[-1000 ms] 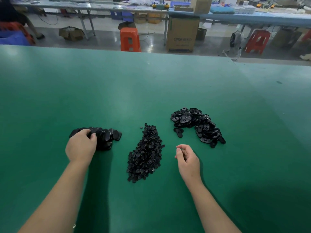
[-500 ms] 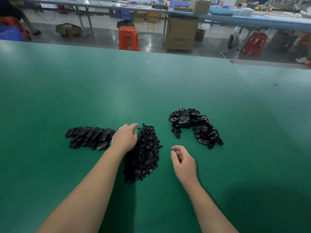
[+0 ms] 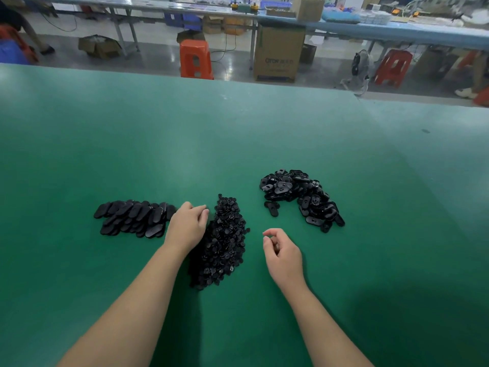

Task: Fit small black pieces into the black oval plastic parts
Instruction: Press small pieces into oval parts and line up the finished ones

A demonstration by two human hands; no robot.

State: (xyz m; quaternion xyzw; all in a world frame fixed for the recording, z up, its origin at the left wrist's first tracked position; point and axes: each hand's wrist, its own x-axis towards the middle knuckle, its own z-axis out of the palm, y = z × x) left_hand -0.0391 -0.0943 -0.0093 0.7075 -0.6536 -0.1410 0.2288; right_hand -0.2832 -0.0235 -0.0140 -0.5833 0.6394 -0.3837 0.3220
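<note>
Head view: green matted workbench [image 3: 238,144], three dark heaps across it. Middle: mound of small black plastic pieces [image 3: 225,242]. Far right: loose pile of black oval plastic parts [image 3: 301,197], recesses showing, one oval lying apart just beside the heap. Left: neat overlapped rows of black ovals [image 3: 132,217], judged to be finished work.

Left hand [image 3: 188,226] at the near-left edge of the small-piece mound, fingers curled down toward it; whether anything is pinched, cannot tell. Right hand [image 3: 283,254] resting on the mat between mound and oval pile, fingers loosely curled with thumb near forefinger; possibly something tiny inside, but too small to tell.

Handling, as a judgement: both kinds light, rigid moulded plastic, smooth and apt to skid or scatter. Small pieces best pinched singly at the rim between thumb and forefinger; ovals best held by the long edges, recess up.

Against a second ago: left hand gone from the stacked ovals across to the mound, curling further in the last half second. Right hand almost unmoved. Piles unchanged.
</note>
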